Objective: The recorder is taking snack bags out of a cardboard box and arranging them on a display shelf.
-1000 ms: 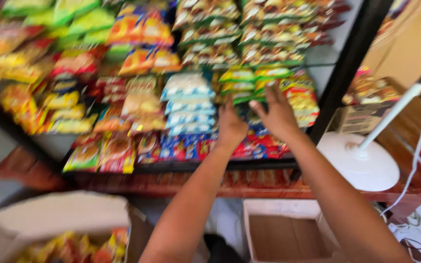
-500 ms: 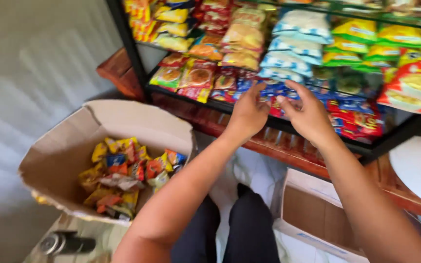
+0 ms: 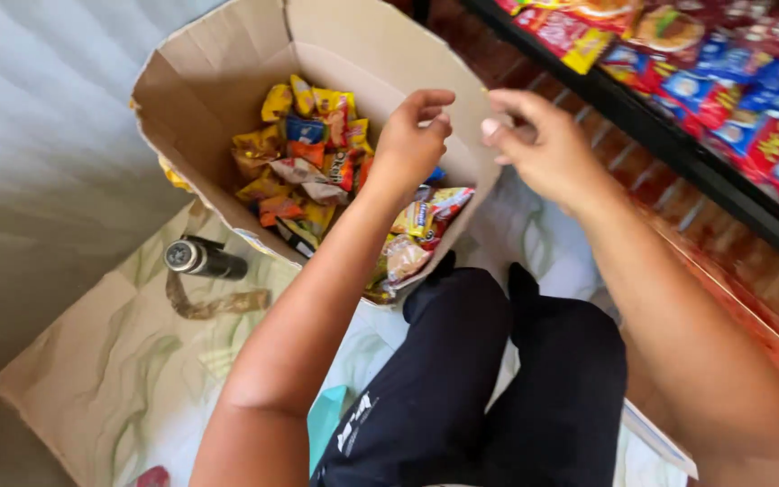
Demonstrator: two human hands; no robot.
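Left hand (image 3: pixel 410 140) and right hand (image 3: pixel 543 144) empty, fingers loosely curled, above cardboard box (image 3: pixel 227 99) of snack packets (image 3: pixel 308 162).

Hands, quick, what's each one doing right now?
Left hand: loosely curled, empty, above the cardboard box.
Right hand: fingers half open, holding nothing.

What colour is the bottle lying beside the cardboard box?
Black bottle with a silvery cap, in the head view.

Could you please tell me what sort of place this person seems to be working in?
Probably a small shop or snack stall. A dark shelf rack holds rows of bright snack packets, and an open cardboard box full of more packets sits on the floor under both empty hands.
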